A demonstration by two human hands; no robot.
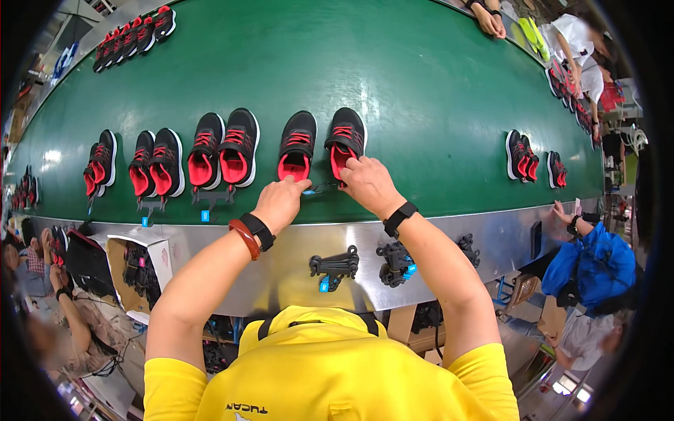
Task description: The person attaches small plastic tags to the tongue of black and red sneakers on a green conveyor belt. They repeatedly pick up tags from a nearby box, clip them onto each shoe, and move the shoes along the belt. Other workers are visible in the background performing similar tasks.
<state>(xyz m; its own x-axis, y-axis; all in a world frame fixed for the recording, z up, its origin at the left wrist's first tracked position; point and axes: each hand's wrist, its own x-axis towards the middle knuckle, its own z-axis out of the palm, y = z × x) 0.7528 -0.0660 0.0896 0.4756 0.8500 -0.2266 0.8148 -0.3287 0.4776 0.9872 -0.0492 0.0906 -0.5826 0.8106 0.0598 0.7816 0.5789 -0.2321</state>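
In front of me stands a pair of black sneakers with red laces and red lining, toes pointing away. My left hand (pixel 279 201) is closed at the heel of the left sneaker (pixel 298 139), its fingers pinched on a black plastic shoe hanger with a blue tag (pixel 309 191). The hanger lies between the two heels, partly hidden by my fingers. At the right sneaker (pixel 345 131), my right hand (pixel 370 184) grips the heel, fingertips at the opening. Whether it also holds the hanger's other end is hidden.
Sneaker pairs on hangers (pixel 205 215) stand to the left on the green conveyor belt (pixel 435 105); more pairs (pixel 521 156) are at right. Loose hangers (pixel 335 264) lie on the metal ledge (pixel 281 270). A white box (pixel 161 256) holds more hangers. Co-workers sit around the belt.
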